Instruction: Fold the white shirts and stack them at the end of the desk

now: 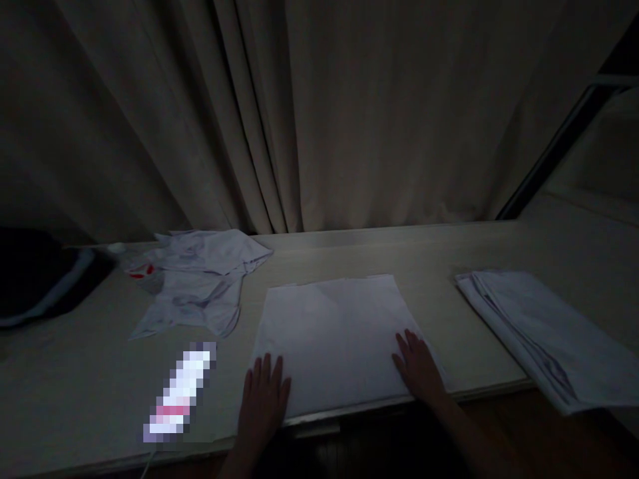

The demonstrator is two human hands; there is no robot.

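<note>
Both hands flat, open: left hand (263, 398) and right hand (418, 370) press folded cloth (334, 339). Finished stack (544, 332) right; crumpled shirt (200, 279) unfolded.

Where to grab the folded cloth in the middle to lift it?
Probably by its two near corners, from the table's near edge. The folded cloth lies flat and square, its near edge slightly overhanging the table. The left hand and right hand already rest flat there, so fingers could slip underneath.
</note>
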